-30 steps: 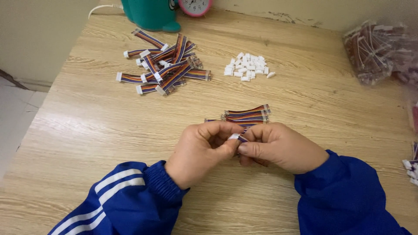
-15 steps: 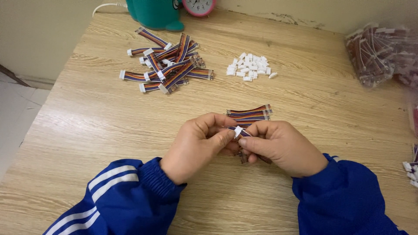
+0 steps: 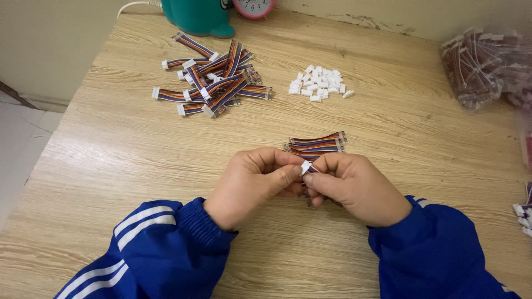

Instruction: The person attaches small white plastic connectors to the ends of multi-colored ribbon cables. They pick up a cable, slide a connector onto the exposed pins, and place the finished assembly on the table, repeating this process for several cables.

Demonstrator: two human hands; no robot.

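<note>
- Your left hand [image 3: 252, 185] and right hand [image 3: 354, 185] meet at the middle of the wooden table [image 3: 111, 160], fingertips pressed together around one small part.
- Between them you pinch a small white connector housing [image 3: 306, 166]; your left thumb and forefinger close on it from the left, and your right thumb and forefinger hold it from the right.
- A short ribbon cable [image 3: 308, 191] hangs below that housing, mostly hidden behind your right fingers, so you cannot tell how far it is seated.
- Both your wrists rest on the table, in blue sleeves; the left sleeve has white stripes.
- Just beyond your knuckles lies a small stack of multicoloured ribbon cables [image 3: 317, 144], lying flat and roughly side by side, close to your hands but not touching them.
- Farther out, ahead and a little to the right, sits a loose heap of white housings [image 3: 320, 83].
- Ahead and to the left lies a larger, crisscrossed pile of ribbon cables with white ends [image 3: 213, 83].
- At the far edge stand a teal container [image 3: 197, 15] and a pink clock [image 3: 254, 6], both cut off by the frame.
- At the right edge lies a clear bag of cables [image 3: 482, 66], with a few more white-ended pieces [image 3: 523, 213] lower on that side.
</note>
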